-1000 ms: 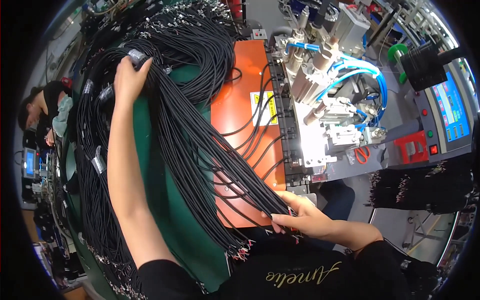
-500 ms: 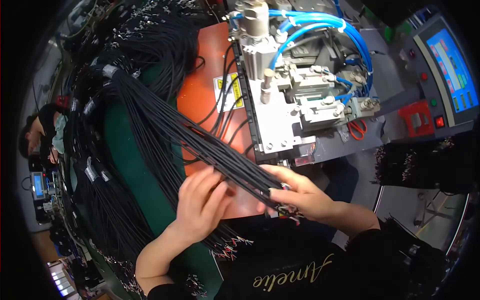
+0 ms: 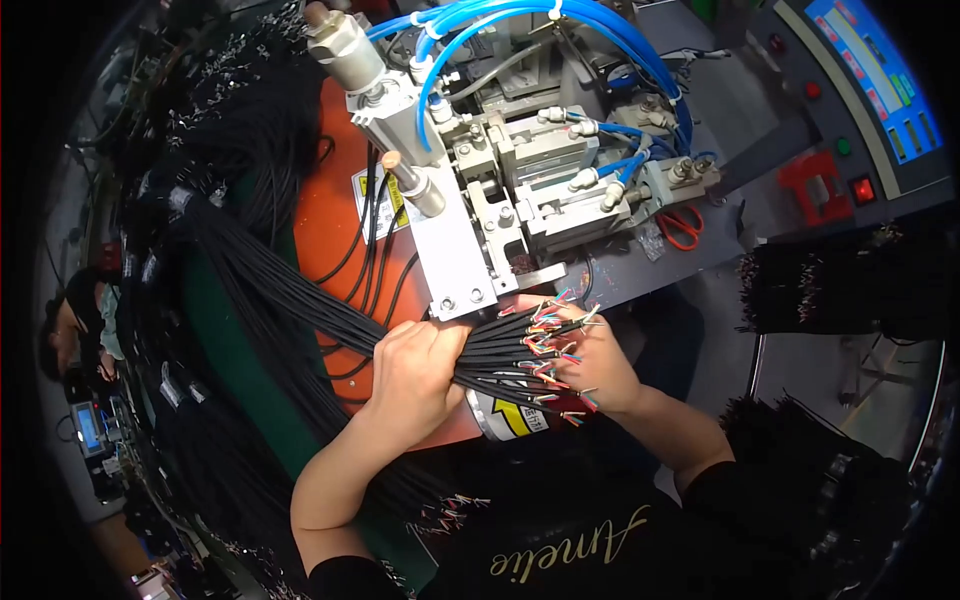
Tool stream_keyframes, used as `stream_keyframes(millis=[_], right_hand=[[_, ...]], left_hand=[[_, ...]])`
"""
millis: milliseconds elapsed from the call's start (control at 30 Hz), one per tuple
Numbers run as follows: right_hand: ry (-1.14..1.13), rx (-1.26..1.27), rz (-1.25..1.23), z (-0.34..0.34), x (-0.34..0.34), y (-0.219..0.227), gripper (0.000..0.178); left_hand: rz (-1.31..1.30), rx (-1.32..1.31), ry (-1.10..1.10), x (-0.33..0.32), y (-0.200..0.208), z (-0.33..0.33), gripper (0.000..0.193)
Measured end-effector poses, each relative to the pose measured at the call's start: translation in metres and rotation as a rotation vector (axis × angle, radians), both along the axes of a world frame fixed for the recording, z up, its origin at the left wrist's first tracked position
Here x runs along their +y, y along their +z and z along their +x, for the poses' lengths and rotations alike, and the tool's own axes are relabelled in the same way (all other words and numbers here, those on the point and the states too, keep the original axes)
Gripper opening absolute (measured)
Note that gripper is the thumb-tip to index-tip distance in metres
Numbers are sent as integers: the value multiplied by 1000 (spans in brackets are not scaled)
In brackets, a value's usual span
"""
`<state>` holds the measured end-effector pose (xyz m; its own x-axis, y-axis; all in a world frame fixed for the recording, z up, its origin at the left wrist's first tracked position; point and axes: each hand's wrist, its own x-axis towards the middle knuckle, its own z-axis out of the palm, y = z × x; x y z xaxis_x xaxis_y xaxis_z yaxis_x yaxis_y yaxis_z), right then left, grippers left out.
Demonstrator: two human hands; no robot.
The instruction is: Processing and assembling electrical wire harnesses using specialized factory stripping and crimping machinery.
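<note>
A thick bundle of black cables (image 3: 345, 312) runs from the far left to my hands. My left hand (image 3: 418, 365) is closed in a fist round the bundle, a little short of its end. Past the fist the cables fan out, and their stripped ends show thin red, white, green, blue and yellow wires (image 3: 545, 345). My right hand (image 3: 607, 365) curls round these ends from behind and beneath; the wires hide most of its fingers. Just beyond my hands stands a metal bench machine (image 3: 445, 245) with cylinders and blue air hoses (image 3: 640, 50).
More black cables (image 3: 250, 150) lie heaped on the green mat (image 3: 225, 325) at left. Red-handled scissors (image 3: 682, 228) lie beside the machine. A control panel with a lit screen (image 3: 880, 75) stands at far right. Cables hang on a rack (image 3: 840, 285). Another person (image 3: 75, 325) sits at far left.
My left hand has closed round the cable bundle. The ends have spread into a fan, with my right hand now behind them. The view has shifted, bringing the machine leftward and nearer.
</note>
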<state>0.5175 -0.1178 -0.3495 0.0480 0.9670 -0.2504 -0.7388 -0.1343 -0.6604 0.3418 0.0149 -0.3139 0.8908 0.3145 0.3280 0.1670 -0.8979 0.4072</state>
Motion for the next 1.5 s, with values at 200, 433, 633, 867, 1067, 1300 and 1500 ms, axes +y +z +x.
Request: stream_keyframes(millis=[200,433,633,867,1067,1300,1500], right_hand=[[-37,-285,110,-4,16,-6,23],[-183,-324,129,-15,16,-8,29],[-121,-335,175,-16,13,-4,29],[-195,-679,289,-14,17,-12,23],[-83,-121,-61,-10,18,3,13],[93,-41,-23,6,17,6,16],[111,-314,-64,5,22,12,18]], left_hand=[[-18,-244,37,-7,-9,4,24],[-26,-202,77,-9,-9,2,25],[16,-217,73,-11,-10,-5,29],[-76,-206,55,-8,-8,1,33],[-55,-182,26,-9,-6,0,32],[23,-147,3,-11,-2,2,32],[64,-204,-8,-15,-4,6,32]])
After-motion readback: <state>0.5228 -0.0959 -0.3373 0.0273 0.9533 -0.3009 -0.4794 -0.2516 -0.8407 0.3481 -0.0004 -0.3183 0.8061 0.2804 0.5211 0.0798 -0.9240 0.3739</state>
